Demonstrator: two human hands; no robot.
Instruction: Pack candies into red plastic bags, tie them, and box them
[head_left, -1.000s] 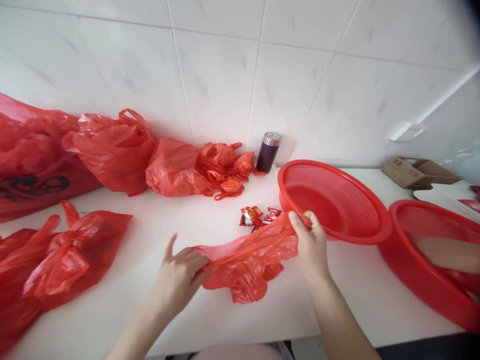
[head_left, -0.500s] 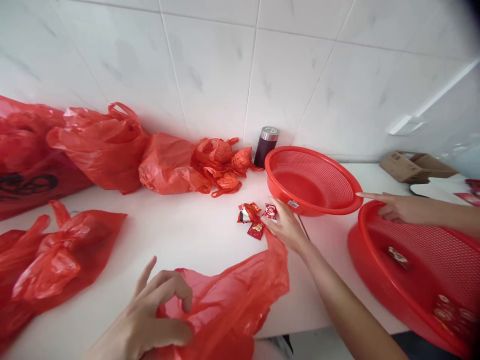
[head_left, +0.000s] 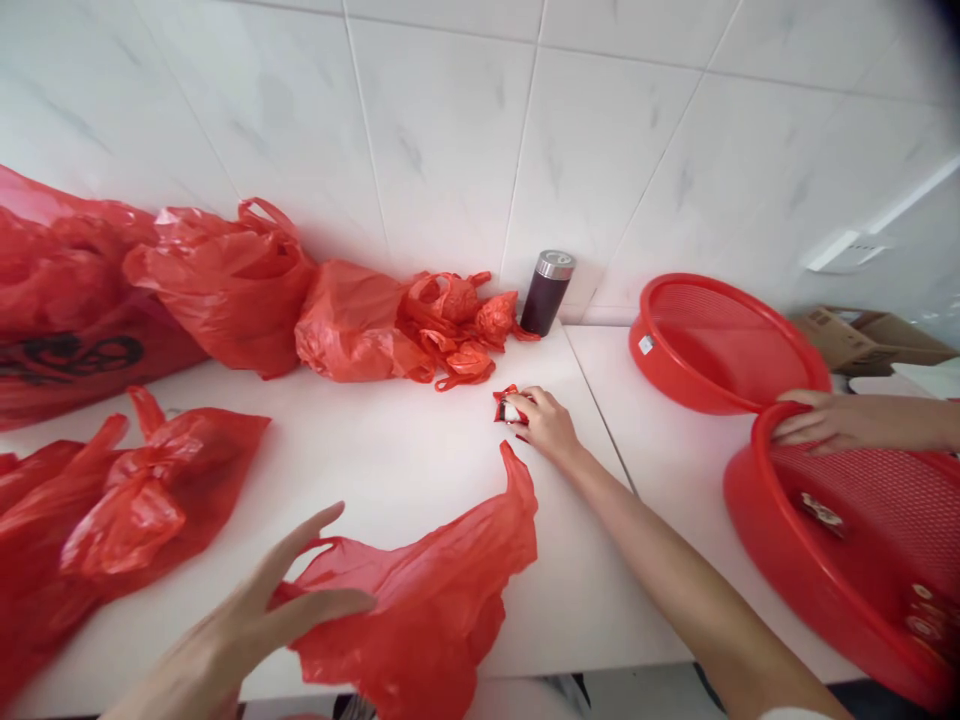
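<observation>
My left hand (head_left: 255, 620) is at the near edge of the white counter (head_left: 390, 460), thumb and fingers pinching the edge of a crumpled red plastic bag (head_left: 427, 590) that lies on the counter and hangs over its front. My right hand (head_left: 546, 422) reaches forward and closes its fingers over small red-wrapped candies (head_left: 507, 405) in the middle of the counter. Another person's hand (head_left: 814, 418) grips the rim of a red mesh basket (head_left: 862, 560) at the right.
Several filled red plastic bags (head_left: 225, 280) line the tiled wall and the left side. A dark flask with a silver lid (head_left: 547, 292) stands at the wall. A second red mesh basket (head_left: 720, 340) is tilted up at the right, a cardboard box (head_left: 862, 335) behind it.
My right hand let go of the red bag and reached forward onto the candies. The bag dropped toward the counter's front edge. The empty basket moved right and tilted; the other person's hand took the nearer basket's rim.
</observation>
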